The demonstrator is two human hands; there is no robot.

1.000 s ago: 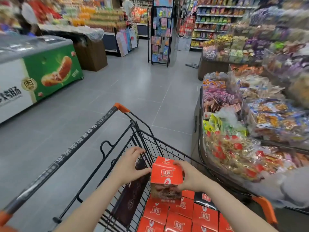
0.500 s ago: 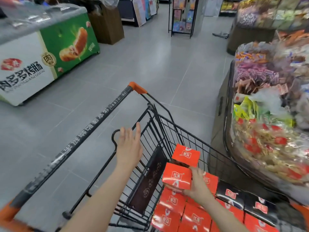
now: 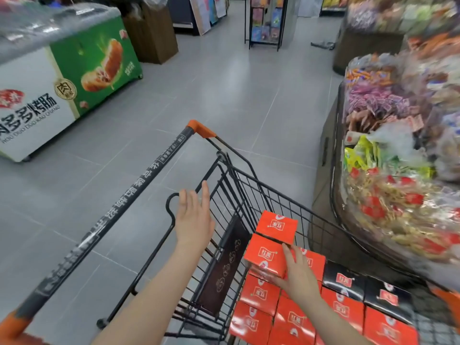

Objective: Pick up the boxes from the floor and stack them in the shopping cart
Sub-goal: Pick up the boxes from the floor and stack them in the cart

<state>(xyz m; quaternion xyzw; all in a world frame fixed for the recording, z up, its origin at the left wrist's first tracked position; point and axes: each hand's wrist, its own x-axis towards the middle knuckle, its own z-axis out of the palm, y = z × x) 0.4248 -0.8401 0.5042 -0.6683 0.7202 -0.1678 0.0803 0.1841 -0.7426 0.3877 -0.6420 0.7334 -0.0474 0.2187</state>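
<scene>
Orange rectangular cardboard box (image 3: 265, 257): right hand (image 3: 297, 275) grips its side; left hand (image 3: 194, 220) open, empty. Likely light, rigid (crushable corners); hold opposite faces.

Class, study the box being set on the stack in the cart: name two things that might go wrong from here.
1. The right hand holds the orange box at one side only; it may tip as it settles.
2. The upper box sits skewed behind it; a nudge might topple it.
</scene>
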